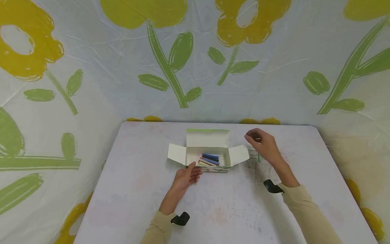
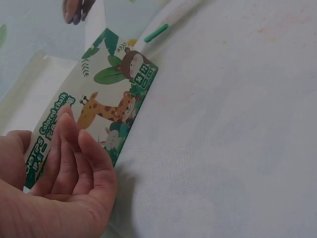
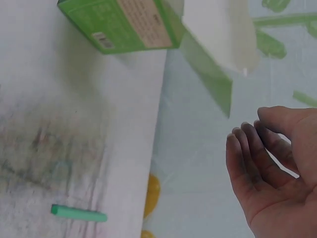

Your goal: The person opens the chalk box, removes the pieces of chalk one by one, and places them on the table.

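An open cardboard box of colored chalk (image 1: 213, 169), printed with animals, stands with its flaps spread. Several sticks of chalk (image 1: 209, 160), in blue, dark and light colors, lie inside. My left hand (image 1: 185, 177) holds the box's front wall near its left corner, thumb at the upper edge and fingers along the printed face (image 2: 94, 106). To the right of the box my right hand (image 1: 264, 145) hovers above the table, its fingers loosely bent and thumb near the fingertips, with nothing held. A green chalk stick (image 3: 79, 213) lies on the table below that hand.
Dark chalk smudges (image 3: 44, 144) mark the white table (image 1: 137, 189) around the green stick. The right flap (image 1: 239, 154) of the box sticks out toward my right hand. Flower-printed cloth (image 1: 115, 67) hangs behind the table and at both sides.
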A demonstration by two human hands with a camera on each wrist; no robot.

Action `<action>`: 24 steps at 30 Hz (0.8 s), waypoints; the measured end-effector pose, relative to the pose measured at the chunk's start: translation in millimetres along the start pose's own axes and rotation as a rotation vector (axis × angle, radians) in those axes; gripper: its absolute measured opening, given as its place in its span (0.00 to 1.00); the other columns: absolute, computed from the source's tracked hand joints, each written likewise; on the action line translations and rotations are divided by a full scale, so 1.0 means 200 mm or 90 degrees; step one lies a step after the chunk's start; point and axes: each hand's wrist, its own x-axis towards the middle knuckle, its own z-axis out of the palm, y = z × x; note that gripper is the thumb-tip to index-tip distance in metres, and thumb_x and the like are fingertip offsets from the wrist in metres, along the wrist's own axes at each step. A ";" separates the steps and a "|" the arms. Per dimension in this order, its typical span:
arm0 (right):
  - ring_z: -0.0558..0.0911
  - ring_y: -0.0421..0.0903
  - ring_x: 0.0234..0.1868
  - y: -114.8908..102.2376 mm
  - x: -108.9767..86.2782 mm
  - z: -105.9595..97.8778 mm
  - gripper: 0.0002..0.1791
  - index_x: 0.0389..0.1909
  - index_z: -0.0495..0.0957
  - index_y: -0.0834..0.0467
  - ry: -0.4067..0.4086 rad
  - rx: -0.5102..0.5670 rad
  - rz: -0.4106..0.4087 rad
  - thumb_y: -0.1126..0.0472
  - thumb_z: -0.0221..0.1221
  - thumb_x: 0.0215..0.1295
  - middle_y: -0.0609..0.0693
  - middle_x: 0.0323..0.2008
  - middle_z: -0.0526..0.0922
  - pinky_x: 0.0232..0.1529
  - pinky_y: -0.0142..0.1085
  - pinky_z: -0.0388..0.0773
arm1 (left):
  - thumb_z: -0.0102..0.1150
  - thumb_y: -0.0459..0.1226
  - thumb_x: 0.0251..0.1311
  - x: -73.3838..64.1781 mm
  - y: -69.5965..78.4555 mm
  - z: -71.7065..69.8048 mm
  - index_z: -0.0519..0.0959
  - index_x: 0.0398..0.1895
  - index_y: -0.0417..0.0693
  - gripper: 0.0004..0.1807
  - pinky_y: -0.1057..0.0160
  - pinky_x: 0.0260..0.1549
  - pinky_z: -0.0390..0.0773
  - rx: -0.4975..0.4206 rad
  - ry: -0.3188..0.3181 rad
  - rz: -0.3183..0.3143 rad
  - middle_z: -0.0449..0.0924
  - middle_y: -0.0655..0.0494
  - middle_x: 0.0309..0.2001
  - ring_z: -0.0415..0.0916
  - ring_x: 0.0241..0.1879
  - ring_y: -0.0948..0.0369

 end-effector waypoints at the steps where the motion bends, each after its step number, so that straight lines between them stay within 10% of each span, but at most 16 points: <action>1: 0.85 0.57 0.43 -0.02 0.01 0.01 0.11 0.48 0.81 0.66 -0.004 -0.003 -0.007 0.62 0.62 0.74 0.60 0.41 0.86 0.44 0.19 0.74 | 0.59 0.52 0.73 0.00 0.00 0.00 0.82 0.50 0.29 0.30 0.69 0.35 0.80 -0.001 0.001 -0.001 0.88 0.50 0.40 0.82 0.36 0.63; 10: 0.85 0.54 0.40 -0.13 0.02 0.12 0.09 0.48 0.82 0.66 -0.049 -0.005 -0.077 0.65 0.64 0.71 0.57 0.39 0.86 0.41 0.48 0.84 | 0.60 0.53 0.73 0.00 0.00 0.00 0.82 0.50 0.28 0.30 0.69 0.35 0.81 0.001 0.003 -0.001 0.88 0.50 0.40 0.82 0.37 0.63; 24: 0.86 0.53 0.40 -0.18 0.00 0.33 0.10 0.48 0.81 0.67 -0.175 0.021 -0.101 0.69 0.65 0.68 0.57 0.41 0.86 0.42 0.47 0.85 | 0.59 0.52 0.74 -0.01 0.01 0.01 0.81 0.53 0.26 0.31 0.71 0.33 0.79 -0.003 0.003 0.000 0.88 0.47 0.41 0.82 0.34 0.66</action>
